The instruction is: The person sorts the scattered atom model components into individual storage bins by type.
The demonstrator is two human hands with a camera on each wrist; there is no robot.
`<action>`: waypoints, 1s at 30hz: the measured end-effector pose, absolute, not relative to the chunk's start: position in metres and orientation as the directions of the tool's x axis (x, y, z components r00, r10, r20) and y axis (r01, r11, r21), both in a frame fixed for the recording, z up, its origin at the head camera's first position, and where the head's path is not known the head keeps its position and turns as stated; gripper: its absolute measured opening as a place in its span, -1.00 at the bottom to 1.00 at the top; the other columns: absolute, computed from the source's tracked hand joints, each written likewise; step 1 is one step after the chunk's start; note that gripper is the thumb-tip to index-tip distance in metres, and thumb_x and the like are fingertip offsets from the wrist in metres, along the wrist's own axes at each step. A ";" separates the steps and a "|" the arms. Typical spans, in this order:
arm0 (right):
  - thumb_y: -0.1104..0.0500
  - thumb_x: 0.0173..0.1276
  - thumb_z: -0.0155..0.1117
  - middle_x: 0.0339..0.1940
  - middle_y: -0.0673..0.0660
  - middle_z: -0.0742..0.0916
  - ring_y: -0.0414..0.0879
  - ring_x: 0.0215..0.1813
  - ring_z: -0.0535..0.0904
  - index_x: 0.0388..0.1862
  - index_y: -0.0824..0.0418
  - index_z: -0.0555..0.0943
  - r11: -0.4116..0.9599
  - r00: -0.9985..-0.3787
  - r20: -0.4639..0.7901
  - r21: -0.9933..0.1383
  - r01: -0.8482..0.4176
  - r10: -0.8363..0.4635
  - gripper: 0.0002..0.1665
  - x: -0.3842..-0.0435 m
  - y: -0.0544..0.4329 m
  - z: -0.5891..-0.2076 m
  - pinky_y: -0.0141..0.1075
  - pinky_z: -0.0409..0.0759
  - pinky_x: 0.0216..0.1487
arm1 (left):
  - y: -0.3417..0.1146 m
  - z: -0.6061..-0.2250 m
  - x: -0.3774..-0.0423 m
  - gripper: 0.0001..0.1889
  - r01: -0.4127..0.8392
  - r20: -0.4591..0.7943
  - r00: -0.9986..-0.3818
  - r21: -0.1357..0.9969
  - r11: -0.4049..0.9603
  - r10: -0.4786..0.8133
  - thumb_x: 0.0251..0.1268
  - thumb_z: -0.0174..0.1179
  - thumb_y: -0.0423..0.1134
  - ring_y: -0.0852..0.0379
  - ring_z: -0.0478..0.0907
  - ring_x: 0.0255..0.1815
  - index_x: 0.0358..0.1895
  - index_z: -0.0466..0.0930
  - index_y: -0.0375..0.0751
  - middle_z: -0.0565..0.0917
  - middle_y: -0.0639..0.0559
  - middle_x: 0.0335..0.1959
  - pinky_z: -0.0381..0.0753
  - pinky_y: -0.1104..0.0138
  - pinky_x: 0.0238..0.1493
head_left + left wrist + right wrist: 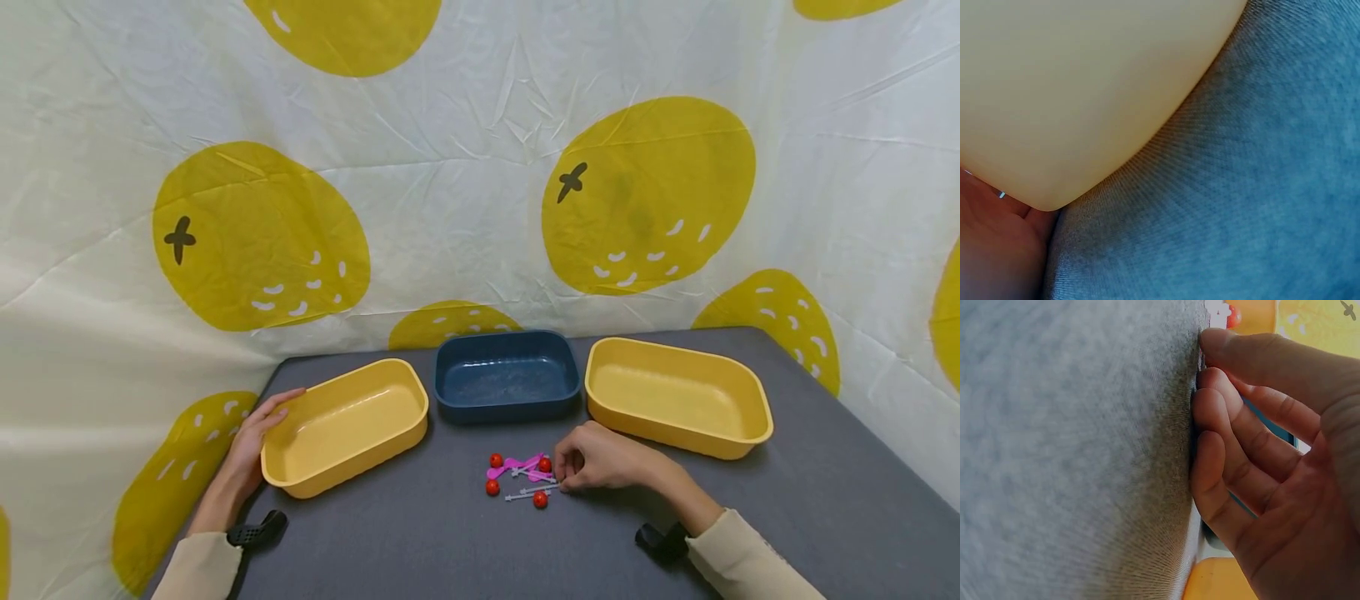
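Observation:
My left hand (252, 442) lies along the outer left side of a yellow tray (408, 429), fingers extended toward its far corner and thumb at the rim. In the left wrist view, the tray's pale wall (1085, 94) covers part of the left hand (997, 237). With thumb and index finger, my right hand (603, 458) pinches the end of a grey plastic stick (538, 488) low over the table. Beside those fingertips lie pink plastic pieces (513, 463), more grey sticks (519, 497) and several red beads (540, 500). In the right wrist view, the right hand's (1254, 450) other fingers are curled.
A dark blue tray (510, 412) stands at the back middle of the grey table (420, 542). To its right is a second yellow tray (675, 431), just behind my right hand. A white curtain (465, 233) with yellow fruit prints hangs behind the table.

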State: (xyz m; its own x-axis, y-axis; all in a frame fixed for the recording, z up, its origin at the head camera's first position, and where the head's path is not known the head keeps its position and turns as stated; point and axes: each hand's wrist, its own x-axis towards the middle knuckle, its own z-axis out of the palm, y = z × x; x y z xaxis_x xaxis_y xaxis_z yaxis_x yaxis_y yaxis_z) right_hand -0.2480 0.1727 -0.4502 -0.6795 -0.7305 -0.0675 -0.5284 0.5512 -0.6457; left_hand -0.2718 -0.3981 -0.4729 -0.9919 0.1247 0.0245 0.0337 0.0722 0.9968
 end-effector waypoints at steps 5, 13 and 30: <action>0.16 0.28 0.51 -0.51 -0.19 0.64 -0.36 -0.44 0.51 -0.38 -0.01 0.70 0.564 -0.697 -0.075 -0.652 -0.507 -0.713 -0.88 -0.246 0.173 -0.446 -0.44 0.56 -0.35 | -0.398 -0.474 -0.271 -0.44 0.046 0.036 -0.990 0.996 0.071 0.133 0.73 -0.17 -0.09 0.48 0.49 0.27 0.62 0.15 -0.27 0.44 0.35 0.32 0.55 0.57 0.18; 0.19 0.33 0.44 -0.40 -0.13 0.69 -0.30 -0.40 0.57 -0.32 -0.01 0.67 0.522 -0.721 -0.031 -0.711 -0.471 -0.692 -0.89 -0.249 0.180 -0.452 -0.39 0.64 -0.31 | -0.399 -0.474 -0.272 -0.43 0.040 0.030 -0.991 0.996 0.078 0.131 0.73 -0.16 -0.07 0.47 0.47 0.28 0.62 0.15 -0.25 0.42 0.34 0.34 0.54 0.58 0.19; 0.34 0.42 0.34 -0.24 0.41 0.80 0.01 -0.33 0.75 -0.18 0.36 0.66 0.141 -0.704 0.145 -0.933 -0.332 -0.695 -0.93 -0.257 0.185 -0.458 -0.15 0.78 -0.22 | -0.399 -0.475 -0.273 -0.43 0.048 0.040 -0.988 0.997 0.052 0.152 0.73 -0.15 -0.09 0.46 0.50 0.27 0.62 0.14 -0.27 0.44 0.36 0.32 0.57 0.55 0.19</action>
